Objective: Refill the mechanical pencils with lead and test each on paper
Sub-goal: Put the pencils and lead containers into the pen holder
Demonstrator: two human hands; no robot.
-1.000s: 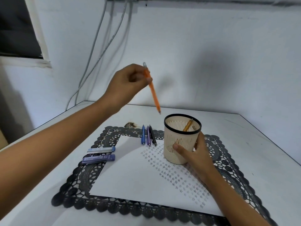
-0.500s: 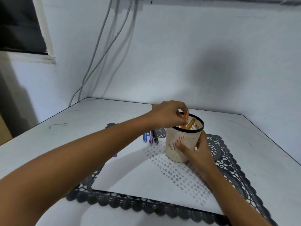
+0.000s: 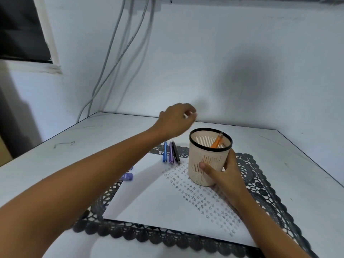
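Left hand (image 3: pixel 176 120) hovers curled above cup (image 3: pixel 201 155), can't tell if holding anything; right hand (image 3: pixel 229 175) grips cup wall. Risk: loose grip tips cup, orange pencils (image 3: pixel 216 143) spill onto paper (image 3: pixel 149 202).

Desk (image 3: pixel 111 131): white top, smooth, matt, a few grey scuffs.
Mat (image 3: pixel 260 175): dark grey openwork lace, matt; cloth or plastic, cannot tell.
Paper (image 3: pixel 149 202): white sheet, matt, flat, with grey pencilled stars.
Cup (image 3: pixel 202 157): beige plastic, slotted wall, low sheen, black rim band.
Blue pencil (image 3: pixel 165 152), purple pencil (image 3: pixel 171 153), black pencil (image 3: pixel 176 152): smooth plastic barrels, slight gloss.
Orange pencil (image 3: pixel 216 142), inside cup: plastic, pale metallic-looking end.
Lead case (image 3: pixel 127 177): purple plastic, glossy.
Wall (image 3: pixel 204 62): painted, matt.
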